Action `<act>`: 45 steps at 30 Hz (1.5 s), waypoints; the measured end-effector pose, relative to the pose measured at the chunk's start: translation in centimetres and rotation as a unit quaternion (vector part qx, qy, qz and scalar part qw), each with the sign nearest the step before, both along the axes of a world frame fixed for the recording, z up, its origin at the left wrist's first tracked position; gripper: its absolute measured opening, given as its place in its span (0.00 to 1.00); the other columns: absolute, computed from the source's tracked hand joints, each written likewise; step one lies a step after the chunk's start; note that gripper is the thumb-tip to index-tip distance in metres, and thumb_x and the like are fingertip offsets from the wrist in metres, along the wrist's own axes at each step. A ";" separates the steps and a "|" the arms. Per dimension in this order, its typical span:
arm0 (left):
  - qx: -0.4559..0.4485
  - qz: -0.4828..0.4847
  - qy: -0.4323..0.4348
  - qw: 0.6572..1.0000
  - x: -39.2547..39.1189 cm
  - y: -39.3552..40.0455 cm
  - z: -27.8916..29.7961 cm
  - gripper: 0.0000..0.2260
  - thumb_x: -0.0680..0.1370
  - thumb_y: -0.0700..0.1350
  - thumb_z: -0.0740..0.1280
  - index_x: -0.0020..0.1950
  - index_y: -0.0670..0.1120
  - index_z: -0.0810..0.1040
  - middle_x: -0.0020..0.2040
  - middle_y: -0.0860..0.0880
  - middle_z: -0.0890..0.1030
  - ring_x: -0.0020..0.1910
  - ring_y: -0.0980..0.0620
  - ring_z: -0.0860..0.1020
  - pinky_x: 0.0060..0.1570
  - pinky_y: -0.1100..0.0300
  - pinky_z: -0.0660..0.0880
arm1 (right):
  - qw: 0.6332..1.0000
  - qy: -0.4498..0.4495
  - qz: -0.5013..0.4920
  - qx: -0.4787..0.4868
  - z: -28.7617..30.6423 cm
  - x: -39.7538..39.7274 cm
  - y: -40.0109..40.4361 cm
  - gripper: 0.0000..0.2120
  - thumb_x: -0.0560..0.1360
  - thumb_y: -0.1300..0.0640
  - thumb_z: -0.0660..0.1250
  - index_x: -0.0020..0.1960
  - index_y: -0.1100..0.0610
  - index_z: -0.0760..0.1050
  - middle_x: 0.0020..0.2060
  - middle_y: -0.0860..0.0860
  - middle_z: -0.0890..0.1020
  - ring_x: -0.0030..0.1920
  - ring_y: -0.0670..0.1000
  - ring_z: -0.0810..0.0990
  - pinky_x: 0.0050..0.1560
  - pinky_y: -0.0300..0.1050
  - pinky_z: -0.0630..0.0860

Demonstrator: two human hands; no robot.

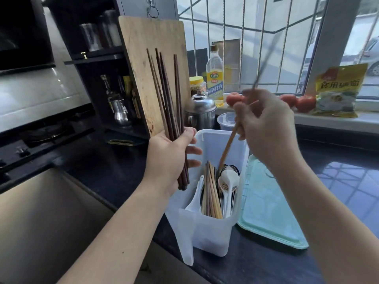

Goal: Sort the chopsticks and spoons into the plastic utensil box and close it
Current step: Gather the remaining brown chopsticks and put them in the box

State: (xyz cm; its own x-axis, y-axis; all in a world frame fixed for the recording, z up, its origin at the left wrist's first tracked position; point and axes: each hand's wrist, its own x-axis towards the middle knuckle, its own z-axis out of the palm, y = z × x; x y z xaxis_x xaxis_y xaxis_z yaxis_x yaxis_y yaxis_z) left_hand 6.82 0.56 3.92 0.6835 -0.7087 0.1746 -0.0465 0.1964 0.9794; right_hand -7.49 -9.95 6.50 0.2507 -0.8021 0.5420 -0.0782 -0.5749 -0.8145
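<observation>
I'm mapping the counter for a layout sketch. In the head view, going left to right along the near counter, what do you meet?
Steel sink → left hand gripping dark brown chopsticks → translucent white plastic utensil box → pale green lid lying flat on the black countertop.

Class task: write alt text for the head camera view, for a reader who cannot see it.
A person's left hand holds a bundle of dark chopsticks upright while the right hand lowers a lighter chopstick into an open plastic utensil box holding chopsticks and spoons. A pale green lid lies beside it.
</observation>
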 end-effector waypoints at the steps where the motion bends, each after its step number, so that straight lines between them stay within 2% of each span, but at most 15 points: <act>1: 0.004 0.013 -0.011 1.000 0.2 -0.1 -0.2 0.08 0.81 0.43 0.70 0.54 0.38 0.82 0.36 0.48 0.81 0.31 0.50 0.82 0.27 0.57 0.76 | 0.996 0.083 0.008 -0.020 -0.4 0.2 0.0 0.21 0.80 0.54 0.68 0.71 0.52 0.69 0.38 0.51 0.84 0.37 0.52 0.84 0.45 0.55 0.83; 4: 0.014 0.000 -0.025 1.000 -0.1 -0.1 -0.2 0.10 0.82 0.46 0.69 0.53 0.38 0.80 0.32 0.48 0.79 0.24 0.50 0.76 0.25 0.59 0.71 | 0.955 0.288 0.066 -0.003 -1.9 1.6 1.1 0.31 0.80 0.54 0.65 0.78 0.44 0.54 0.47 0.57 0.83 0.46 0.58 0.83 0.50 0.56 0.81; 7: 0.026 -0.038 -0.023 0.999 -0.4 0.1 0.2 0.07 0.84 0.48 0.65 0.53 0.44 0.74 0.32 0.47 0.81 0.22 0.51 0.72 0.22 0.61 0.68 | 0.897 0.433 0.051 -0.075 -2.9 2.3 1.6 0.22 0.80 0.55 0.60 0.73 0.46 0.66 0.56 0.57 0.81 0.53 0.60 0.80 0.53 0.53 0.79; 11: 0.040 -0.057 -0.025 0.997 -0.4 0.2 0.3 0.06 0.85 0.48 0.62 0.54 0.46 0.69 0.32 0.48 0.82 0.21 0.52 0.70 0.22 0.61 0.67 | 0.838 0.532 0.050 -0.108 -3.1 2.2 2.0 0.12 0.81 0.57 0.60 0.61 0.53 0.77 0.49 0.56 0.81 0.45 0.59 0.81 0.47 0.53 0.81; 15: 0.041 -0.091 -0.011 0.995 -0.5 0.3 0.4 0.06 0.85 0.46 0.63 0.53 0.45 0.70 0.36 0.47 0.79 0.22 0.51 0.70 0.23 0.61 0.65 | 0.878 0.464 0.017 -0.120 -2.6 2.2 1.4 0.11 0.82 0.52 0.60 0.52 0.53 0.80 0.45 0.54 0.83 0.44 0.57 0.81 0.47 0.53 0.81; 18: 0.040 -0.131 -0.061 0.989 -0.6 0.4 0.3 0.02 0.83 0.43 0.66 0.54 0.45 0.74 0.39 0.46 0.78 0.24 0.48 0.71 0.23 0.60 0.65 | 0.979 0.193 0.060 -0.009 -1.4 1.7 1.1 0.17 0.83 0.49 0.59 0.47 0.59 0.80 0.35 0.53 0.82 0.35 0.50 0.79 0.38 0.51 0.77; 21: 0.041 -0.186 -0.085 0.978 -0.9 0.8 0.6 0.05 0.82 0.46 0.67 0.57 0.47 0.77 0.41 0.44 0.81 0.25 0.45 0.74 0.24 0.58 0.68 | 0.975 0.081 0.181 0.098 -0.7 1.3 1.6 0.14 0.81 0.51 0.65 0.45 0.61 0.80 0.34 0.56 0.84 0.33 0.51 0.80 0.45 0.58 0.80; 23: 0.047 -0.189 -0.072 0.978 -1.3 0.9 0.8 0.07 0.83 0.45 0.66 0.58 0.45 0.76 0.44 0.43 0.85 0.31 0.40 0.81 0.28 0.54 0.76 | 0.981 0.046 0.161 0.098 -1.0 1.4 1.4 0.13 0.80 0.53 0.68 0.45 0.63 0.80 0.37 0.60 0.83 0.34 0.51 0.79 0.47 0.60 0.80; 25: 0.040 -0.152 -0.041 0.987 -1.3 0.8 0.8 0.07 0.84 0.43 0.65 0.59 0.40 0.74 0.45 0.42 0.86 0.40 0.39 0.86 0.35 0.47 0.83 | 0.985 -0.039 0.116 0.118 -1.0 1.3 1.0 0.11 0.81 0.55 0.67 0.47 0.63 0.80 0.40 0.60 0.83 0.36 0.50 0.80 0.41 0.52 0.81; 28: 0.016 -0.076 -0.042 0.996 -0.8 0.7 0.7 0.08 0.84 0.41 0.64 0.59 0.37 0.71 0.42 0.43 0.86 0.40 0.42 0.86 0.36 0.46 0.84 | 0.976 -0.145 0.079 0.144 -0.1 0.4 0.4 0.10 0.82 0.57 0.64 0.52 0.63 0.80 0.39 0.56 0.85 0.35 0.50 0.82 0.33 0.43 0.79; 33: 0.029 -0.148 -0.133 0.980 -1.3 0.7 0.5 0.07 0.85 0.44 0.63 0.58 0.40 0.75 0.46 0.43 0.85 0.38 0.40 0.85 0.41 0.46 0.84 | 0.991 -0.039 0.093 0.084 -0.3 0.5 0.7 0.09 0.82 0.56 0.66 0.47 0.60 0.80 0.34 0.57 0.83 0.31 0.51 0.79 0.36 0.48 0.80; 36: 0.042 -0.188 -0.160 0.968 -1.5 0.7 0.3 0.06 0.85 0.42 0.62 0.58 0.41 0.75 0.43 0.43 0.84 0.33 0.41 0.82 0.36 0.48 0.82 | 0.995 0.014 0.099 0.027 -0.9 1.2 1.2 0.11 0.81 0.56 0.66 0.44 0.62 0.79 0.29 0.56 0.81 0.29 0.52 0.78 0.36 0.52 0.79; 40: -0.016 -0.080 -0.096 0.992 -1.0 0.6 0.2 0.05 0.86 0.42 0.61 0.55 0.41 0.72 0.44 0.43 0.86 0.38 0.41 0.86 0.36 0.44 0.83 | 0.998 -0.049 0.031 0.033 -1.1 1.3 0.2 0.07 0.82 0.57 0.64 0.54 0.56 0.81 0.32 0.50 0.80 0.31 0.50 0.78 0.37 0.53 0.79; 43: -0.048 -0.005 -0.075 0.996 -0.2 0.2 0.0 0.05 0.86 0.44 0.60 0.51 0.46 0.72 0.41 0.45 0.84 0.33 0.43 0.84 0.32 0.48 0.81 | 0.993 0.118 0.011 -0.004 -2.2 1.7 0.1 0.21 0.80 0.55 0.67 0.71 0.47 0.68 0.37 0.51 0.82 0.39 0.55 0.81 0.46 0.55 0.80; 45: -0.053 0.012 -0.069 0.996 0.1 -0.1 -0.3 0.07 0.86 0.44 0.60 0.49 0.45 0.70 0.37 0.46 0.79 0.25 0.46 0.77 0.27 0.53 0.76 | 0.953 0.300 0.018 -0.033 -3.5 2.3 0.9 0.30 0.79 0.53 0.65 0.77 0.45 0.57 0.44 0.55 0.83 0.46 0.60 0.81 0.49 0.52 0.76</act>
State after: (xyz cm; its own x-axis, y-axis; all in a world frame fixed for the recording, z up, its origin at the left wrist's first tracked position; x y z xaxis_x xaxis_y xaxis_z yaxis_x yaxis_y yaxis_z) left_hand 6.92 0.50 3.64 0.6639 -0.6656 0.3409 -0.1847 0.2958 0.9372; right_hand -5.15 -9.03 3.04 0.5586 -0.7555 0.3423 -0.4968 -0.6353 -0.5913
